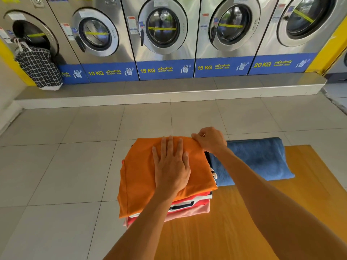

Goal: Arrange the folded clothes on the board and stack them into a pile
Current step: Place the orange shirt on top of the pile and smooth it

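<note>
A folded orange garment (pixel 142 173) tops a pile of folded clothes at the left end of the wooden board (pixel 244 222). Under it show red, pink and striped layers (pixel 189 205). My left hand (pixel 170 166) lies flat, fingers spread, pressing on the orange garment. My right hand (pixel 210 139) pinches the far right corner of the orange garment between thumb and fingers. A folded blue towel-like cloth (pixel 257 158) lies on the board just right of the pile, touching it.
A row of steel front-loading washers (pixel 163 34) stands on a raised step (pixel 169 94) across the tiled floor (pixel 56 156). A black-and-white checked laundry bag (pixel 37 66) sits by the leftmost washer. The pile overhangs the board's left edge.
</note>
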Tool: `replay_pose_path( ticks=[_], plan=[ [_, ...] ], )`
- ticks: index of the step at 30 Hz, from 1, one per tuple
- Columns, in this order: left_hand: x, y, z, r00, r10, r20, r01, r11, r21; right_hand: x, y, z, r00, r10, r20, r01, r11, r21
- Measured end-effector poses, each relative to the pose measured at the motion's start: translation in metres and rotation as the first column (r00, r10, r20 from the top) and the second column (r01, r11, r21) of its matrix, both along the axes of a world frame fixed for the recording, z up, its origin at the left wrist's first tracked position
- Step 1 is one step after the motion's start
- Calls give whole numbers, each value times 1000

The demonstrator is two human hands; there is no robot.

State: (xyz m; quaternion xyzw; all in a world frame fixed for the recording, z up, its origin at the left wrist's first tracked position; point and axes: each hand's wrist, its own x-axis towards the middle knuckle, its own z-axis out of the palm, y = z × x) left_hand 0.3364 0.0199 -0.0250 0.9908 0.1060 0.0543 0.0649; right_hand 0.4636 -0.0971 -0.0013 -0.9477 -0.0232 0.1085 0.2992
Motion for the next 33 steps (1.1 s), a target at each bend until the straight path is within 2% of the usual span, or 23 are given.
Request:
replay_pose_path(
  ticks=[1,3,5,7,9,11,12,14,16,18,20,21,22,24,26,28,30,33],
  plan=[
    [0,0,0,1000,-3,2,3,1000,1,0,-3,1,999,-45,16,45,999,23],
    [-1,1,-1,1000,-1,4,1,1000,-1,-2,-10,5,975,-223,4,219,959,181],
    [0,2,-2,1000,5,2,-5,1000,-8,-8,-17,12,955,-287,-82,298,916,269],
    [2,1,-2,1000,5,-1,-5,1000,-10,-28,-26,16,966,-174,-189,206,965,165],
    [3,0,-3,1000,7,5,-7,1000,-16,-58,-38,11,973,-79,-216,73,997,-35],
    [3,0,-5,1000,9,13,-9,1000,-17,-92,-48,-1,978,-21,-209,5,997,-79],
    [3,0,-6,1000,9,12,-9,1000,-17,-109,-50,-5,976,13,-217,-16,1000,-13],
    [3,0,-7,1000,2,2,-2,1000,-20,-135,-52,-8,961,7,-277,63,968,244],
    [2,-1,-8,1000,-12,-2,12,1000,-12,-151,-59,-6,951,-68,-301,173,926,336],
    [1,1,-6,1000,-17,-8,17,1000,-21,-161,-67,-5,958,-196,-208,242,943,229],
    [2,1,-4,1000,-12,-12,12,999,-32,-163,-65,2,939,-343,0,339,927,160],
    [2,0,-3,1000,-6,-17,5,999,-34,-160,-57,9,928,-356,112,335,926,173],
    [1,-1,-2,1000,-1,-24,0,999,-35,-154,-44,15,924,-320,208,285,941,180],
    [0,-2,1,999,1,-38,-2,999,-47,-139,-12,22,939,-176,296,140,981,138],
    [-1,8,5,999,-14,-51,10,996,-91,-127,15,20,971,31,237,-39,999,28],
    [-5,33,8,999,1,-41,-8,986,-166,-122,24,6,963,229,143,-215,971,-108],
    [-11,70,8,995,66,-76,-81,972,-220,-118,18,-10,950,294,104,-273,946,-176],
    [-22,123,5,925,236,-296,-301,933,-197,-114,13,-17,943,316,110,-272,915,-297]
  ],
)
